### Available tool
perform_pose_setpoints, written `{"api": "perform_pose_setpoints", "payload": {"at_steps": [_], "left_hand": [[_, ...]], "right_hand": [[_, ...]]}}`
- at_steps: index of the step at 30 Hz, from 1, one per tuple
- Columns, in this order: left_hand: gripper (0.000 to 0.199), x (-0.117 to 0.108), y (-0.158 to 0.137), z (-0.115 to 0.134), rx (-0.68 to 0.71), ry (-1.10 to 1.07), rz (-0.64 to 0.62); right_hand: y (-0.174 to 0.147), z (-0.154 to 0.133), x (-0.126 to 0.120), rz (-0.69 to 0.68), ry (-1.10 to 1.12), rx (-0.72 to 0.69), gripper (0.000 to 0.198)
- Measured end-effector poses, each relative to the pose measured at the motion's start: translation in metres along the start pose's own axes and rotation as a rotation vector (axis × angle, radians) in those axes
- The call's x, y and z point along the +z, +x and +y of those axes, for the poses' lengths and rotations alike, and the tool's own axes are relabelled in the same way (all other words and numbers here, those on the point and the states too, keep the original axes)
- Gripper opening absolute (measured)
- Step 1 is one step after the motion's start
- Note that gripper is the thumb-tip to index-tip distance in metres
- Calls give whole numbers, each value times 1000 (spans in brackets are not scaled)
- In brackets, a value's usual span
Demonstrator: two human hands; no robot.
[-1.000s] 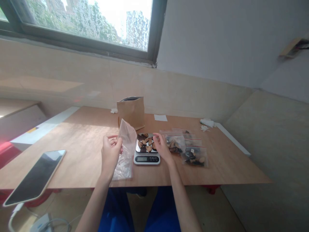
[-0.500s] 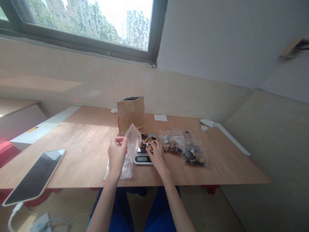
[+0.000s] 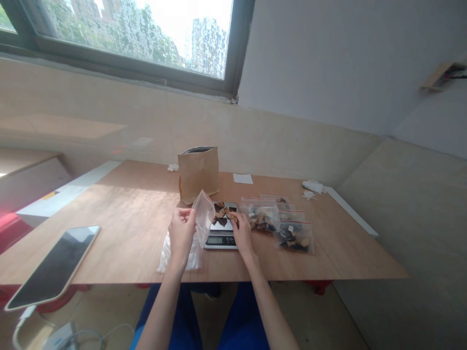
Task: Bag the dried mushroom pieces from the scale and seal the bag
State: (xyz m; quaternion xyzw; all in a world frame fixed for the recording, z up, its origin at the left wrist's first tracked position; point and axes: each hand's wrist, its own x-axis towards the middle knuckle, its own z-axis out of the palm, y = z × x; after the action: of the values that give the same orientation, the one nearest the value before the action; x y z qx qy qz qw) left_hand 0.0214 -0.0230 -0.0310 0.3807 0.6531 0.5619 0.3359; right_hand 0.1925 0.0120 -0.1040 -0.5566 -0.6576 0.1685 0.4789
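My left hand [image 3: 182, 226] pinches the edge of a clear zip bag [image 3: 205, 214], which hangs tilted beside a kitchen scale [image 3: 221, 241]. More clear plastic bags [image 3: 191, 260] lie flat under that hand. On the scale's plate rest dried brown-and-tan pieces [image 3: 220, 214], which look like dried mushroom. My right hand [image 3: 242, 236] is at the right side of the plate, its fingers closed around some of these pieces. The exact amount in its grasp is partly hidden. The scale's display is lit, but its digits are too small to read.
Several filled zip bags [image 3: 294, 239] lie right of the scale. Behind it stands an open brown paper pouch [image 3: 199, 175]. A phone [image 3: 54, 267] with a cable is at the left front edge. A white card [image 3: 242, 179] and crumpled tissue [image 3: 313, 186] lie toward the back.
My right hand has gone from spread over the pieces to closed on some at the plate's right side. My left hand and its bag have shifted slightly right.
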Motion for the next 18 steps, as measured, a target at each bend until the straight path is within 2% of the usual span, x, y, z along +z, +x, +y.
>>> {"api": "perform_pose_setpoints", "payload": {"at_steps": [3, 6, 11, 14, 18], "left_hand": [[23, 0, 0, 0, 10, 19, 12], [25, 2, -2, 0, 29, 24, 9], [29, 5, -6, -1, 32, 2, 0], [27, 3, -5, -2, 23, -33, 3], [21, -1, -2, -6, 12, -42, 6]], "right_hand": [[5, -18, -5, 51, 73, 49, 26], [14, -50, -9, 51, 200, 64, 26], [27, -93, -5, -119, 332, 32, 27], [29, -100, 2, -244, 353, 22, 27], [26, -97, 5, -388, 522, 68, 30]]}}
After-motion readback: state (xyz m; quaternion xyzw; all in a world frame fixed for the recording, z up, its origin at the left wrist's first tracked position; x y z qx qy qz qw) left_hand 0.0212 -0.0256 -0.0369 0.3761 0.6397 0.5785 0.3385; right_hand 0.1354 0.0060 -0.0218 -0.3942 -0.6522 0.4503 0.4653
